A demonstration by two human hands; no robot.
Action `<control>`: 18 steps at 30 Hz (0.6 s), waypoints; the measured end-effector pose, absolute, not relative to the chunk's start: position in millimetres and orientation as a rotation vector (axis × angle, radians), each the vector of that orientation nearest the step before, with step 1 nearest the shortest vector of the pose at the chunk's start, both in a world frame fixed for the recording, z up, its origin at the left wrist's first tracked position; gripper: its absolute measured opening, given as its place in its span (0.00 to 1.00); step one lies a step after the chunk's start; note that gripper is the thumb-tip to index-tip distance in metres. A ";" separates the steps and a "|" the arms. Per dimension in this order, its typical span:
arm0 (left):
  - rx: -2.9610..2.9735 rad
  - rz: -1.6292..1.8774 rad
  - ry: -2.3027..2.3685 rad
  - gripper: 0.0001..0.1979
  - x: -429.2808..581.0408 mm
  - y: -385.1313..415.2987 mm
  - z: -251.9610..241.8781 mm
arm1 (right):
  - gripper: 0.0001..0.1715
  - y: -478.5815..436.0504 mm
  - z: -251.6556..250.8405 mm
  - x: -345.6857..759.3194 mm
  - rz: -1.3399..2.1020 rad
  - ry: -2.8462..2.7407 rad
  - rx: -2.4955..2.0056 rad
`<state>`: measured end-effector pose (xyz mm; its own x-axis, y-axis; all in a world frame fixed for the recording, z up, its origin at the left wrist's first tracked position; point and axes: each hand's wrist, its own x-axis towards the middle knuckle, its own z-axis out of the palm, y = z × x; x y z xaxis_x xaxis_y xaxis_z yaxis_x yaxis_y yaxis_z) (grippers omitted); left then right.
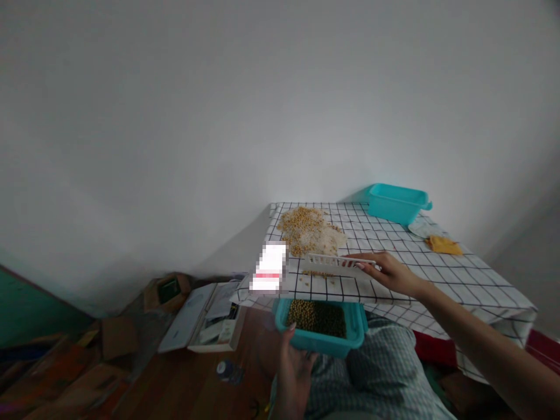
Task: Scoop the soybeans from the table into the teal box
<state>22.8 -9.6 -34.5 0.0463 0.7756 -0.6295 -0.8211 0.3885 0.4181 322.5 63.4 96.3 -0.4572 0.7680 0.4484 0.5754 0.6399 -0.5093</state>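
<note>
My left hand [294,367] grips a teal plastic container [324,345] from below and the near side, just under the table's front edge. Yellowish beans [301,312] fill its left part and small dark green beans [330,319] its right. Over the tabletop, my right hand [387,272] is closed on the right end of a white slotted plastic strip [326,261], perhaps the side of a flat basket. A short row of loose beans [318,273] lies just in front of it. Behind the strip spreads a heap of yellow beans [303,218] mixed with pale grains [322,238].
A turquoise bin [396,204] stands at the back right of the checked tablecloth [472,283], near a folded yellow cloth [445,245]. A pixelated white object [269,266] lies at the left edge. On the floor are an open white box [214,345] and a bottle [226,370].
</note>
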 end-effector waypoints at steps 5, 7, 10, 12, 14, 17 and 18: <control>-0.038 1.230 0.883 0.24 23.2 -8.9 -35.7 | 0.31 53.3 101.7 327.1 0.344 -2.171 -1.053; -0.048 1.215 0.911 0.23 23.3 -8.7 -32.1 | 0.31 55.0 102.4 327.8 0.331 -2.142 -1.067; -0.059 1.215 0.924 0.21 23.2 -9.7 -27.5 | 0.32 59.7 100.4 327.5 0.343 -2.134 -1.063; -0.070 1.220 0.926 0.20 23.2 -10.7 -26.6 | 0.31 60.6 98.6 326.8 0.365 -2.148 -1.063; -0.068 1.220 0.928 0.20 23.3 -11.4 -27.3 | 0.32 58.6 97.5 326.4 0.390 -2.159 -1.068; -0.054 1.218 0.924 0.20 23.5 -10.8 -28.6 | 0.33 53.4 98.0 326.9 0.412 -2.162 -1.070; -0.053 1.221 0.920 0.20 23.5 -10.4 -28.7 | 0.33 52.0 98.5 327.3 0.408 -2.157 -1.072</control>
<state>23.5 -10.4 -28.7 0.0426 0.7775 -0.6275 -0.8176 0.3881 0.4254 327.3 52.0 98.5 -0.4259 0.7916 0.4383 0.5766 0.6107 -0.5427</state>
